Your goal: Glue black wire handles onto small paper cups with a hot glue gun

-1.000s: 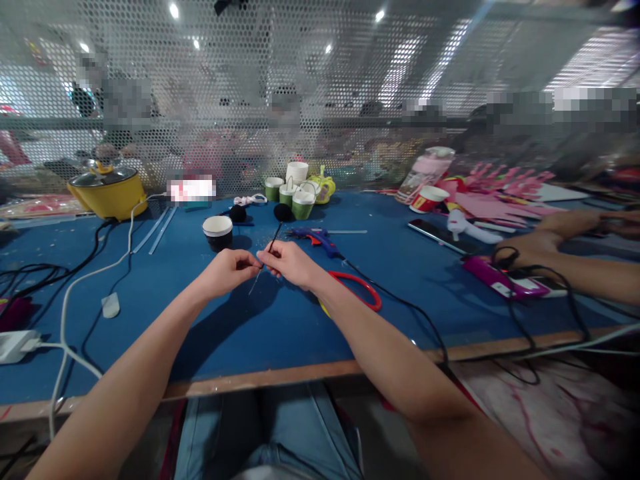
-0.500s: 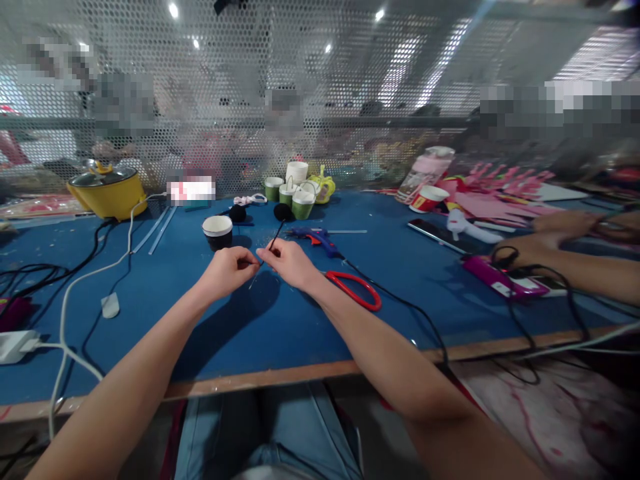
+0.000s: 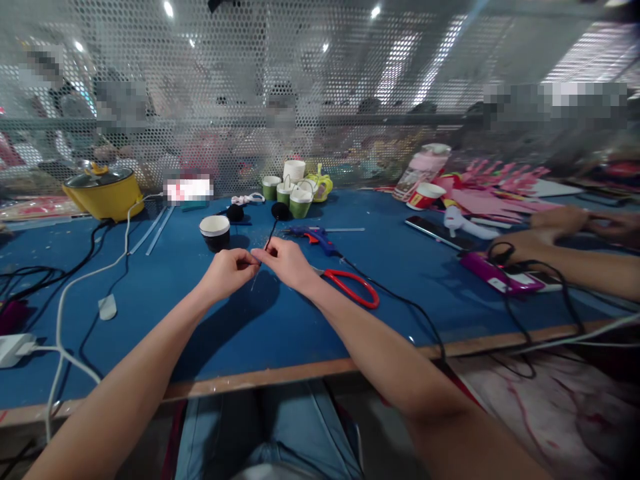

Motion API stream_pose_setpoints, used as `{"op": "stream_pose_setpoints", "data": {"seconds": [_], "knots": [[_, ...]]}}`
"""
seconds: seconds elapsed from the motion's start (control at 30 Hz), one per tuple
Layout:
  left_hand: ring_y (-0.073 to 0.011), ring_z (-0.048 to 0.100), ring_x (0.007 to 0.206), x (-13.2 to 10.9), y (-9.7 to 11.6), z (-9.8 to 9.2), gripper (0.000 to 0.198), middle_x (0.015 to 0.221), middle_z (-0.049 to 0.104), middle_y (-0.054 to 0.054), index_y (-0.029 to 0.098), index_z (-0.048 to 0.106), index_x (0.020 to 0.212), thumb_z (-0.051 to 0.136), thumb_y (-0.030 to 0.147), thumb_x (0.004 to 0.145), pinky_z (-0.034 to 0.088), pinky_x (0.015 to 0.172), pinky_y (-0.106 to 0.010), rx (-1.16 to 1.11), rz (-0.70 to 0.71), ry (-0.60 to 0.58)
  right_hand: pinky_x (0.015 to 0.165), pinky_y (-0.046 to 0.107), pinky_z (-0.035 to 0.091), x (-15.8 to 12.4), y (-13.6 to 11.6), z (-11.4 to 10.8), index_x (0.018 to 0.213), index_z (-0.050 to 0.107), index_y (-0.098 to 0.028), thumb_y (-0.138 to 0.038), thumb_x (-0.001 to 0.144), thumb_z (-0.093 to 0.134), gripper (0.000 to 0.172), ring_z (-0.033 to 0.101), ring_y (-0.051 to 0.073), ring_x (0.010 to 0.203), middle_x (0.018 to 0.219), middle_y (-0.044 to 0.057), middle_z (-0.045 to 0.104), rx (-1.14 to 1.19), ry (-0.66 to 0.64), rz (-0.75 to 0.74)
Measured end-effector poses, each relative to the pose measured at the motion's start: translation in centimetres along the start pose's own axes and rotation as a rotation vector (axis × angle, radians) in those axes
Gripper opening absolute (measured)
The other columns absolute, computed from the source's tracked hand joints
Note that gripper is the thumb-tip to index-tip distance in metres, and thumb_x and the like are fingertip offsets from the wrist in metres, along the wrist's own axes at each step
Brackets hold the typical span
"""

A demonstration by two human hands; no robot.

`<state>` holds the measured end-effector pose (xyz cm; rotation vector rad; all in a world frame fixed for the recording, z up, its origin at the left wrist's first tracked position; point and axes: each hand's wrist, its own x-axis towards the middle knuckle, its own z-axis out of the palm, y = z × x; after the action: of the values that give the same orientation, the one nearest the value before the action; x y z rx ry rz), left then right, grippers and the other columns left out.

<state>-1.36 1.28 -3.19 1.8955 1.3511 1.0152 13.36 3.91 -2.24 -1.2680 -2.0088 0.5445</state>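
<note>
Both my hands meet above the blue table [image 3: 280, 320]. My left hand [image 3: 226, 271] is closed in a pinch on the near part of a thin black stick [image 3: 271, 235]. My right hand [image 3: 286, 261] is also closed, its fingertips pinching the same stick just beside the left hand. The stick runs up and away towards a black pompom [image 3: 281, 211]. Red-handled scissors [image 3: 353, 287] lie just right of my right wrist. A black paper cup [image 3: 215, 232] stands beyond my left hand.
A blue glue gun [image 3: 315, 237] with a black cord lies behind my hands. Green cups [image 3: 294, 193] and a yellow pot [image 3: 103, 192] stand at the back by a perforated screen. Another person's arms [image 3: 560, 247] rest at the right near a purple device [image 3: 500, 281]. White and black cables lie at left.
Both hands have drifted slightly up and away along the stick, still pinching it. The camera tilted a little. The other person's hands at the right have shifted.
</note>
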Motion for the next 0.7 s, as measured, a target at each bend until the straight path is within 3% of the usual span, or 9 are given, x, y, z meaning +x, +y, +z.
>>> {"op": "stream_pose_setpoints", "data": {"seconds": [0.33, 0.57, 0.7], "knots": [[-0.0082, 0.043, 0.049, -0.09, 0.28, 0.19, 0.017, 0.055, 0.054, 0.001, 0.012, 0.057, 0.062, 0.055, 0.029, 0.064, 0.032, 0.048, -0.021, -0.085, -0.055, -0.002, 0.051, 0.023, 0.029, -0.06, -0.11, -0.05, 0.054, 0.043, -0.017, -0.040, 0.073, 0.056, 0.032, 0.041, 0.009, 0.052, 0.054, -0.002, 0.049, 0.018, 0.012, 0.010], [-0.0059, 0.034, 0.047, -0.05, 0.29, -0.17, 0.026, 0.052, 0.045, 0.004, 0.013, 0.054, 0.060, 0.056, 0.038, 0.066, 0.025, 0.045, -0.020, -0.149, -0.086, -0.061, 0.049, 0.022, 0.034, -0.18, 0.08, -0.58, 0.070, 0.050, -0.016, -0.037, 0.075, 0.052, 0.022, 0.043, 0.008, 0.048, 0.056, -0.003, 0.050, 0.334, -0.205, -0.059], [-0.0061, 0.036, 0.049, -0.05, 0.64, -0.15, 0.022, 0.055, 0.048, 0.003, 0.012, 0.055, 0.062, 0.057, 0.034, 0.065, 0.027, 0.047, -0.021, -0.175, -0.104, -0.053, 0.050, 0.022, 0.033, -0.11, 0.21, -0.61, 0.066, 0.050, -0.015, -0.040, 0.074, 0.053, 0.026, 0.042, 0.008, 0.049, 0.053, -0.003, 0.048, 0.263, -0.135, -0.055]]}}
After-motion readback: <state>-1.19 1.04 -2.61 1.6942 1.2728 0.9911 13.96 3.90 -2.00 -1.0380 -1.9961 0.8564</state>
